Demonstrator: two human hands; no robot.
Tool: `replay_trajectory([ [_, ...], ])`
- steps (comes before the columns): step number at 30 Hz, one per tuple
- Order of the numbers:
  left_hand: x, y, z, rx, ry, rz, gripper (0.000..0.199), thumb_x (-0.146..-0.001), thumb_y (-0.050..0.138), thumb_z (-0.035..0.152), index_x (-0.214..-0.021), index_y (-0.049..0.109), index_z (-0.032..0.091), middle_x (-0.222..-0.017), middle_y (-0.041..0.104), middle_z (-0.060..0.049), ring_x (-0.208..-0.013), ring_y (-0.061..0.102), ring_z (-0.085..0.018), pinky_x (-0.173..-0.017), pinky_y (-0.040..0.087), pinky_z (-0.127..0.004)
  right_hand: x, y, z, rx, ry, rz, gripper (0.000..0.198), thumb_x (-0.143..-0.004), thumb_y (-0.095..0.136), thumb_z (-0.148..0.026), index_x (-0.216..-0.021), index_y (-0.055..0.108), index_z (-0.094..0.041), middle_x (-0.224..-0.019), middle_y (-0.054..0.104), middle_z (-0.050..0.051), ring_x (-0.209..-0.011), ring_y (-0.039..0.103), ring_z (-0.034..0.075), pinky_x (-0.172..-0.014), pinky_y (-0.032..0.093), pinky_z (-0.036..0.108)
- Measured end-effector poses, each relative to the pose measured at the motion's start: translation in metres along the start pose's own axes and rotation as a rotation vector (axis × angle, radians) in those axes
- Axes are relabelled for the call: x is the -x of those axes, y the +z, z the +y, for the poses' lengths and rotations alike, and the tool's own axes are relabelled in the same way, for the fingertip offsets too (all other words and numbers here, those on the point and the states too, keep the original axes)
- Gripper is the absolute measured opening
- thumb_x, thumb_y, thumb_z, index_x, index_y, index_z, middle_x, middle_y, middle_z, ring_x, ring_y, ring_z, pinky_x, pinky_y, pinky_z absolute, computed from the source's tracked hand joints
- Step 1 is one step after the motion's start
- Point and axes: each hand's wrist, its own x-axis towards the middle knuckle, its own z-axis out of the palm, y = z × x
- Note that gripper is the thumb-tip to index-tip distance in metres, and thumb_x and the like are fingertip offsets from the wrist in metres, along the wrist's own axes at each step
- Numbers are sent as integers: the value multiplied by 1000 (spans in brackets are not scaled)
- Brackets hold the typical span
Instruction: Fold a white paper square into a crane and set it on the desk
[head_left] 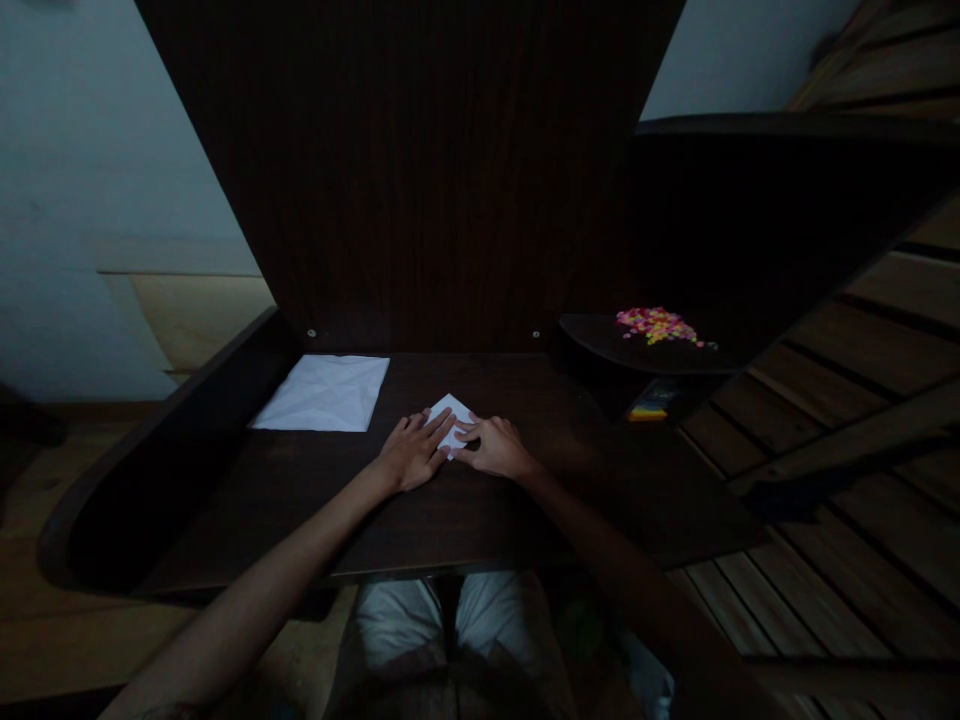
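A small piece of folded white paper [448,402] lies on the dark desk, one corner pointing away from me. My left hand [409,455] rests flat over its left side, fingers stretched and spread across it. From the right, my right hand [495,446] has its fingers bent and its thumb and fingertips closed at the paper's right edge. Both hands cover much of the paper, so its folds are only partly visible. To the left, a larger creased white paper [322,393] lies flat near the back of the desk.
A heap of small pink, red and yellow pieces [656,325] sits on a rounded corner shelf [600,335] at the right. Under it is a yellow and dark item [649,412]. A raised side panel [165,450] bounds the desk's left, and a tall dark back panel [420,180] stands behind.
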Motion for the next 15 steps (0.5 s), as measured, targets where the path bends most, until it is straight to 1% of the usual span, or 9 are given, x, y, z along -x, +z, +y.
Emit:
replay_trajectory([
  [4, -1, 1, -4, 23, 29, -32, 57, -96, 27, 47, -150, 15, 33, -157, 18, 0, -140, 22, -35, -105, 26, -53, 0, -2, 1, -48, 10, -55, 29, -78, 68, -42, -103, 73, -30, -121, 63, 0, -123, 52, 28, -98, 48, 41],
  [9, -1, 0, -6, 17, 49, -41, 61, -95, 29, 52, -150, 13, 33, -157, 16, -1, -140, 20, -35, -105, 25, -53, -1, -3, 4, -61, 22, -68, 26, -79, 67, -35, -104, 72, -31, -123, 62, -1, -122, 52, 27, -100, 47, 40],
  [13, 0, -3, -5, 13, 58, -78, 70, -91, 37, 57, -151, 12, 30, -158, 13, -3, -140, 18, -39, -105, 24, -55, -2, -3, 2, -64, 46, -86, 27, -79, 66, -34, -105, 72, -30, -124, 61, -1, -122, 53, 27, -101, 46, 41],
  [15, -1, -3, -5, 25, 64, -85, 72, -90, 37, 59, -151, 11, 31, -158, 12, -3, -140, 18, -39, -105, 23, -56, -2, -4, 1, -68, 55, -97, 27, -80, 65, -35, -106, 72, -30, -124, 61, -1, -124, 51, 27, -102, 45, 42],
])
